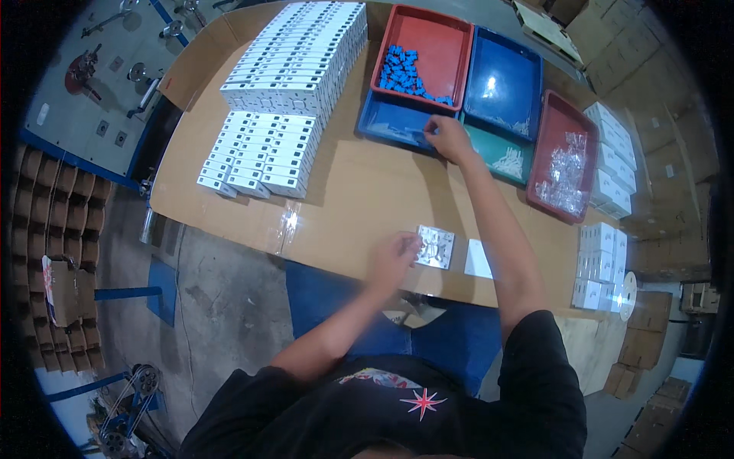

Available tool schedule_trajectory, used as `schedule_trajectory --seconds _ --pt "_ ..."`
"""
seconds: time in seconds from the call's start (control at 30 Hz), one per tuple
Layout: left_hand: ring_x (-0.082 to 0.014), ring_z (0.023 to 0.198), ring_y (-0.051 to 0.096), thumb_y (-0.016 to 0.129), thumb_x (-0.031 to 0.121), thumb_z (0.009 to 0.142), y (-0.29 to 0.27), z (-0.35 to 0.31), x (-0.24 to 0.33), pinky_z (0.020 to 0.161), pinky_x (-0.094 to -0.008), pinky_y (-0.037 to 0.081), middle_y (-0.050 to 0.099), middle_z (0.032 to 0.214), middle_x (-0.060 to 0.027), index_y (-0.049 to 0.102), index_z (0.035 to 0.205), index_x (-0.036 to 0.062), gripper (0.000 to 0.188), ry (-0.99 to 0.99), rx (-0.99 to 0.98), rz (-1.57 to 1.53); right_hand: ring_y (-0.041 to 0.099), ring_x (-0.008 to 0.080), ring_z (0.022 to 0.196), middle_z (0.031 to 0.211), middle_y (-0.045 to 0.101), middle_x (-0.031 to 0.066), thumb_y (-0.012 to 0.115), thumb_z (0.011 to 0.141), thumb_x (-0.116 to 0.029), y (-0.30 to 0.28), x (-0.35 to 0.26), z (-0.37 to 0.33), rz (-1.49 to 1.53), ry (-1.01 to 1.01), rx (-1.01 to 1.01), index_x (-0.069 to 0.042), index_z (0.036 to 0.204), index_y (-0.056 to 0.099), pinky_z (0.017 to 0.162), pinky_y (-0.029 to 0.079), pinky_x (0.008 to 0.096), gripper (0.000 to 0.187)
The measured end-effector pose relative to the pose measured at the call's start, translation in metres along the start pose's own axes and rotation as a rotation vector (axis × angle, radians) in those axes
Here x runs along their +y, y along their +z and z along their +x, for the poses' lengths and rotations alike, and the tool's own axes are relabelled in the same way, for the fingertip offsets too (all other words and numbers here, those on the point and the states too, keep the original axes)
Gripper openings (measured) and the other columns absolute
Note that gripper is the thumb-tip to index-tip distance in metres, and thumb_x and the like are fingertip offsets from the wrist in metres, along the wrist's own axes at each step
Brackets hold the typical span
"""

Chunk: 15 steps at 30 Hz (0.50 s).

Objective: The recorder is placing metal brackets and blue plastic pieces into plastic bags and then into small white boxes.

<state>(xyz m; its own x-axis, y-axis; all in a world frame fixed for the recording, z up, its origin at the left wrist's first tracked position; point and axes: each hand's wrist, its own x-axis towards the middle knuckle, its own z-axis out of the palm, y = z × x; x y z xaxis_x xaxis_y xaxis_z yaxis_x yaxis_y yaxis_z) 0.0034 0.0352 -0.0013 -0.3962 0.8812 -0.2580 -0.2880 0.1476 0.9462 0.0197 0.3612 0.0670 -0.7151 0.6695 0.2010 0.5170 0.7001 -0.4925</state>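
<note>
My left hand [397,256] is closed at the left edge of a small square piece [436,247] with a shiny silver-patterned top, its fingertips gripping that edge. Just right of it lies a plain white flat piece [478,258], partly behind my right forearm. My right hand [448,139] reaches far forward to the lower blue tray [375,122], over its right end, with the fingers pinched together. Whatever is between those fingers is too small to make out. Thin clear pieces [397,130] lie in that tray.
Stacked white boxes [279,76] fill the table's left back. A red tray [428,30] holds blue parts [404,73]. Beyond stand a blue tray [501,76], a green tray [478,141] with white pieces, and a dark red tray [547,115] with clear parts. White boxes [600,264] line the right.
</note>
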Motion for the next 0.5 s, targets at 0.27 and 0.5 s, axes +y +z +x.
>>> schedule_trajectory --seconds 0.27,0.5 --pt "-0.0068 0.069 0.059 0.062 0.016 0.106 0.001 0.001 0.005 0.058 -0.0226 0.049 0.07 0.092 -0.0024 0.067 0.108 0.0034 0.014 0.014 0.007 -0.041 0.061 0.0086 0.069 0.083 0.073 0.0035 0.075 0.09 -0.011 -0.021 -0.017 -0.127 0.493 0.152 0.153 -0.003 0.101 0.076 0.064 0.049 0.0268 0.014" --pt "-0.0072 0.069 0.061 0.062 0.019 0.106 0.003 0.001 0.009 0.059 -0.0223 0.05 0.071 0.092 -0.0028 0.068 0.107 0.0032 0.017 0.044 0.012 -0.069 0.05 0.0008 0.065 0.079 0.067 -0.0041 0.073 0.094 -0.007 -0.017 -0.062 -0.269 0.698 0.514 0.17 -0.001 0.102 0.075 0.059 0.04 0.0195 0.011"
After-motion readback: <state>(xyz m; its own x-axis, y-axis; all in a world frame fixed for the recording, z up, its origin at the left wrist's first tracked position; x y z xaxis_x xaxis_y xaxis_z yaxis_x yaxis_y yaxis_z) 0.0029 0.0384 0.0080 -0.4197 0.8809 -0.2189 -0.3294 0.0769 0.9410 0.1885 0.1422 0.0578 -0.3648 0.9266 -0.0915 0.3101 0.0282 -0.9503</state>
